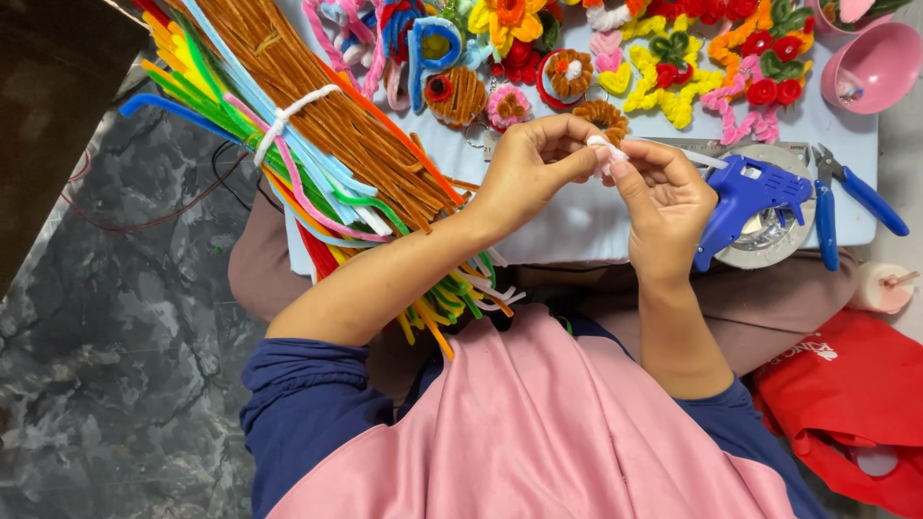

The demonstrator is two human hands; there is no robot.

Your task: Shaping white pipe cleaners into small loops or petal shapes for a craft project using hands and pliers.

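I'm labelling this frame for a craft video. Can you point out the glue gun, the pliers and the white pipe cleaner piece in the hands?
Glue gun [748, 195]: head view, blue body.
Pliers [870, 197]: head view, blue handle.
White piece [607, 147]: head view, its end between the fingertips.

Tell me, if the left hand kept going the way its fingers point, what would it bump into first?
The left hand points right, so it would meet the white pipe cleaner it pinches, then the right hand just beyond.

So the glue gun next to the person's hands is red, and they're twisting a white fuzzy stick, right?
Not quite. The head view shows the glue gun is blue, not red. It does lie beside the right hand, and both hands, left hand included, pinch a white fuzzy stick.
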